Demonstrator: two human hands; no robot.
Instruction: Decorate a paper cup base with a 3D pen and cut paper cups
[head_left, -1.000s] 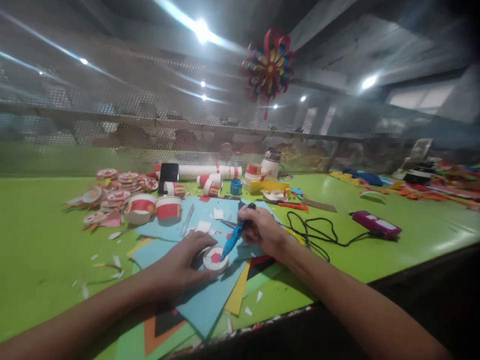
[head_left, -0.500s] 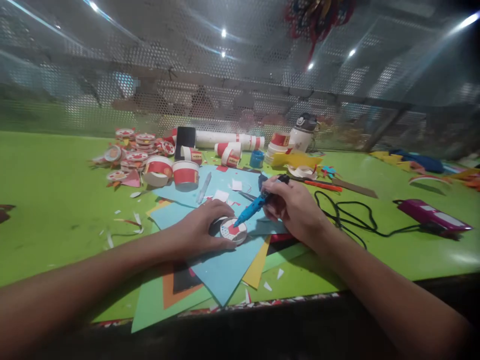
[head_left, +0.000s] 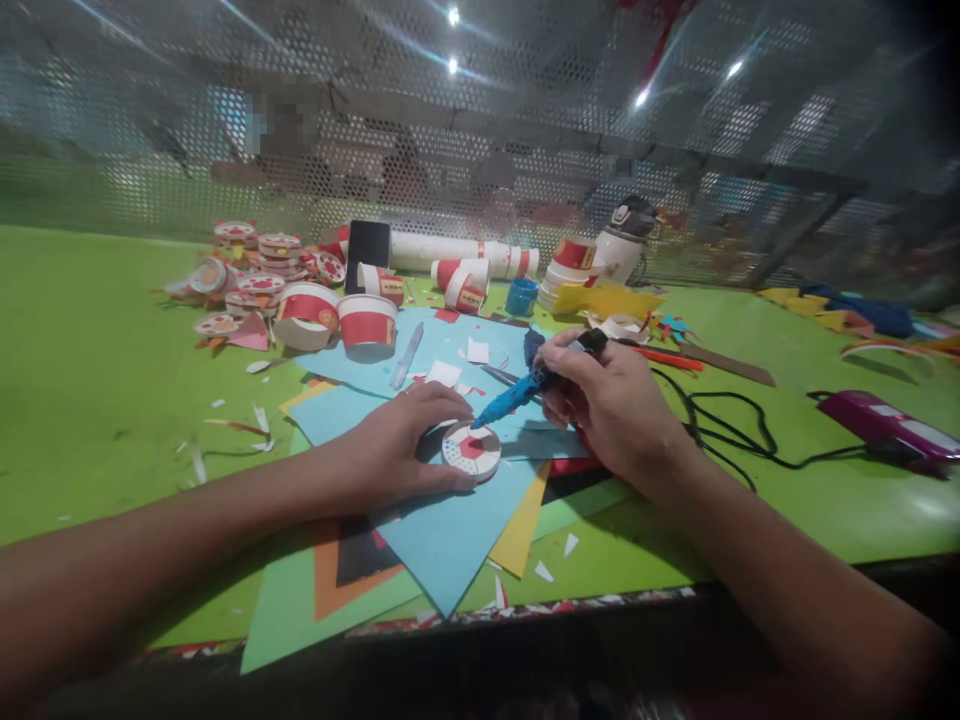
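Note:
A small round white disc (head_left: 480,463), with a red centre and blue dots in its left sections, lies on light blue paper (head_left: 442,540). My left hand (head_left: 405,440) curls round the disc's left side, thumb and fingers at its edge. In my right hand (head_left: 600,400) is a blue marker (head_left: 506,402), gripped like a pen, its tip at the disc's upper edge. A pair of scissors or similar slim dark tool (head_left: 499,376) lies partly hidden behind the marker. White paper scraps (head_left: 444,374) and a pale pen (head_left: 407,355) rest on the blue sheet.
Behind stand red-and-white paper cups (head_left: 367,325), a heap of decorated discs (head_left: 259,285), a black phone-like slab (head_left: 367,255), a blue jar (head_left: 522,296) and a white bottle (head_left: 619,245). At right, a purple device (head_left: 885,425) trails a black cord (head_left: 735,425). Perforated mesh rises behind.
The marker tip has shifted from the disc's red centre to its upper edge. More of the disc's face now shows. The camera view has tilted down slightly.

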